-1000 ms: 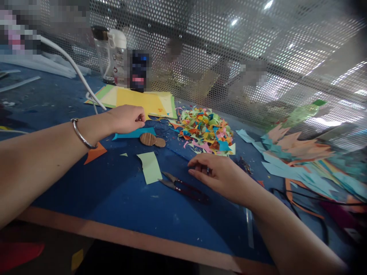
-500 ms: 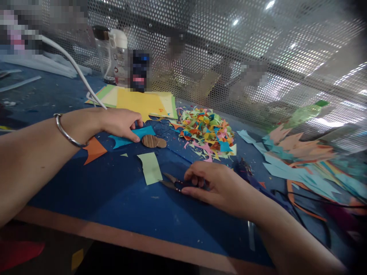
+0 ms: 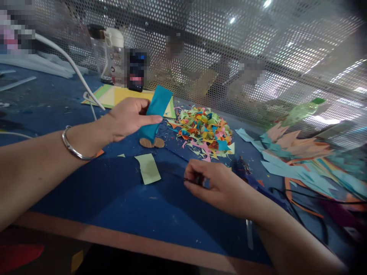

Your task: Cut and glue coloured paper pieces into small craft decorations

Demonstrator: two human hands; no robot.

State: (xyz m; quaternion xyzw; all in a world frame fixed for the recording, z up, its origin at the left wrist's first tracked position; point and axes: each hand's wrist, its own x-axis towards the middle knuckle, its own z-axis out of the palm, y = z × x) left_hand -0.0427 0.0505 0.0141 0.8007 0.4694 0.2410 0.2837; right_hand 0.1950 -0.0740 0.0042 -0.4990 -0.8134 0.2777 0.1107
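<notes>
My left hand [image 3: 127, 116] is closed on a teal paper piece [image 3: 156, 112] and holds it lifted above the blue table [image 3: 114, 198]. Just under the paper lies a small brown wooden shape [image 3: 151, 143]. My right hand [image 3: 213, 183] is closed around small dark scissors [image 3: 192, 178], held just over the table, with only the thin blades showing past the fingers. A pale green paper strip [image 3: 148, 168] lies between the two hands. A silver bangle [image 3: 71, 147] is on my left wrist.
A heap of coloured paper scraps [image 3: 206, 131] lies beyond my right hand. Yellow and green sheets [image 3: 117, 97] sit at the back beside a clear bottle [image 3: 107, 53]. Cut blue and orange papers [image 3: 298, 160] pile up at the right. A perforated metal screen [image 3: 229, 49] backs the table.
My left hand has lifted the teal paper off the table. My right hand has picked up the scissors that lay on the table a second ago.
</notes>
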